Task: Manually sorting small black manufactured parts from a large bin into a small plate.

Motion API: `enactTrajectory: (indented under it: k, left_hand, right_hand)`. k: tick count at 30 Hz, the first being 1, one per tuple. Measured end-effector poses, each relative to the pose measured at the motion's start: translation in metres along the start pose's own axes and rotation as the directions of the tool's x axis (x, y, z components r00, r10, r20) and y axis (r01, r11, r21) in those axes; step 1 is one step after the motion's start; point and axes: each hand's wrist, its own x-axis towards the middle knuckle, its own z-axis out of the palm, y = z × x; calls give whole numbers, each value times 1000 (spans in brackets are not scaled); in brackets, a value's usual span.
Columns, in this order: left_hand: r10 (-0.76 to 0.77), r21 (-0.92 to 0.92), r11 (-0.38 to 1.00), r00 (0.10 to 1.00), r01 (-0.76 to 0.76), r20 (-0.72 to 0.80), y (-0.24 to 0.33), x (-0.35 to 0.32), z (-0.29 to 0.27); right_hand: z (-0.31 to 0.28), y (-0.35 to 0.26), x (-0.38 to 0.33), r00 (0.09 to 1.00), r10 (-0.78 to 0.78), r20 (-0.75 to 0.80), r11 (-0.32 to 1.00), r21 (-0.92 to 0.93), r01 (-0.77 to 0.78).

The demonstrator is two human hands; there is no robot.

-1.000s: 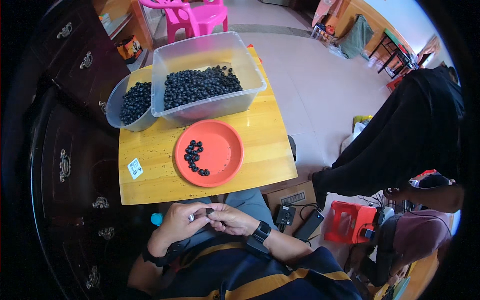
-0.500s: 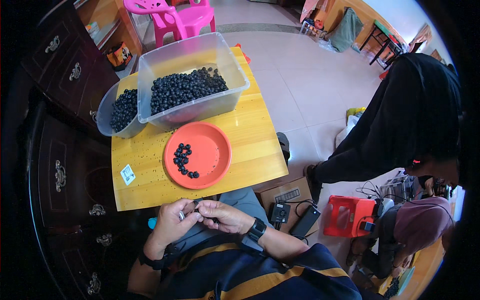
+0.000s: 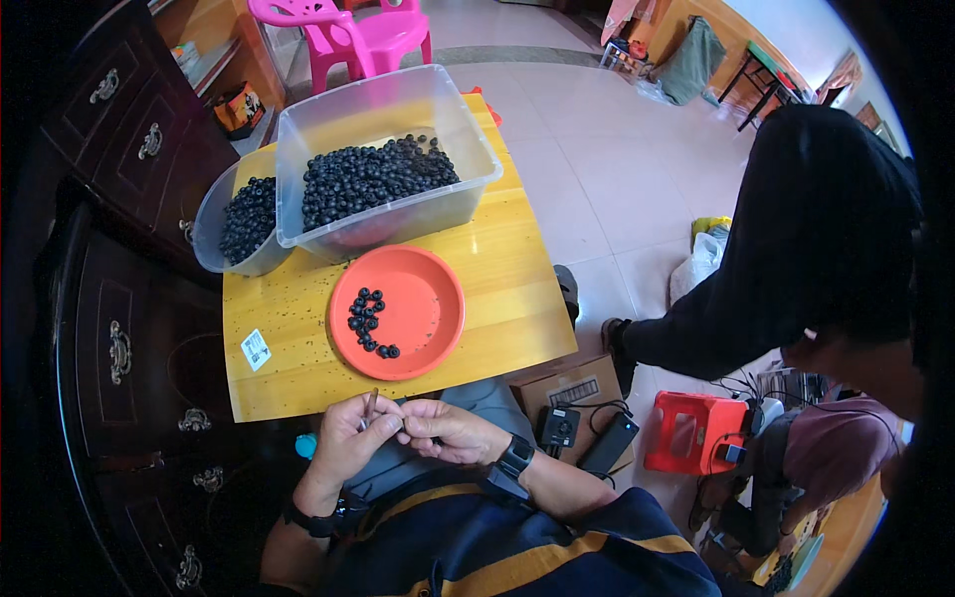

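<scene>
My left hand (image 3: 348, 438) is closed around a slim metal tool (image 3: 371, 405), whose narrow end sticks up past the fingers. My right hand (image 3: 453, 433) is pinched shut against the left fingertips. Whatever lies between its fingers is too small and covered to make out. Both hands are over my lap, just off the table's near edge. Beyond them, a red-orange plate (image 3: 438, 318) holds several small black ring-like round pieces (image 3: 364, 316) in a curved group on its left side.
On the yellow table (image 3: 507, 308) stand a large clear bin (image 3: 398, 214) and a smaller clear tub (image 3: 211, 224), both with many black pieces. Dark drawers (image 3: 114, 279) border the left. A person in black (image 3: 826, 229) bends at right, near a red stool (image 3: 671, 433) and a cardboard box (image 3: 557, 383).
The slim tool in my left hand has turned and now points up beyond the fingers. My hands have shifted slightly. The person in black has moved the head and arm a little.
</scene>
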Motion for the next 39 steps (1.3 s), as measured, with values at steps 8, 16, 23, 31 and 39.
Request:
enactTrajectory:
  k: [8, 16, 23, 31, 39]
  left_hand:
    - [-55, 31, 998, 998, 55, -15, -3, -4, -9]
    - [254, 504, 851, 956, -147, -149, -2, -6, -18]
    - [340, 697, 691, 937, -189, -82, 10, -3, -18]
    - [360, 745, 633, 932, -210, -43, 10, 4, -16]
    - [343, 756, 620, 939, -210, -20, 5, 6, -15]
  right_hand:
    - [2, 3, 2, 1000, 23, 0, 1000, -13, -23]
    - [11, -8, 1, 994, -74, -82, 989, 119, 83]
    - [18, -13, 7, 987, -82, -138, 984, 147, 102]
    - [22, -8, 10, 982, -80, -173, 989, 111, 100]
    - [21, -7, 10, 981, -68, -183, 990, 111, 89]
